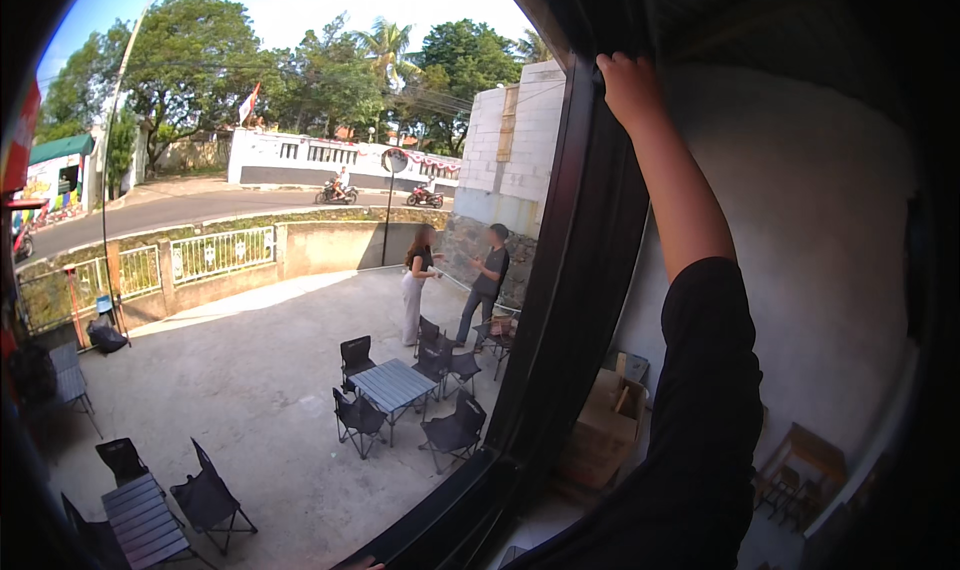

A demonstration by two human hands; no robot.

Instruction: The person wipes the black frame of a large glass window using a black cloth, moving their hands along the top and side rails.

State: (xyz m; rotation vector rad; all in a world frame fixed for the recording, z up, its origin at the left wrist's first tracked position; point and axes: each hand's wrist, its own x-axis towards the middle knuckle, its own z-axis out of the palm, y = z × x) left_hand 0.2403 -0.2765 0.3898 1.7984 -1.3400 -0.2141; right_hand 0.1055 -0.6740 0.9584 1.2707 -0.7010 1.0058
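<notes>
My right hand (628, 83) is raised high against the upper part of a dark window frame (574, 255), its fingers curled near the frame's edge. Whether it grips the frame or holds something there is hidden by the shadow and the hand itself. At the bottom edge of the view, a sliver of my left hand (367, 565) shows by the dark lower sill (442, 514). Most of that hand is cut off, so its grip cannot be made out.
Beyond the opening, a concrete yard (277, 405) holds a slatted folding table (395, 384) with black camp chairs (454, 427), and another slatted table (142, 521). Two people (487, 270) stand talking outside. Indoors are a cardboard box (600, 435) and a wooden table (814, 450).
</notes>
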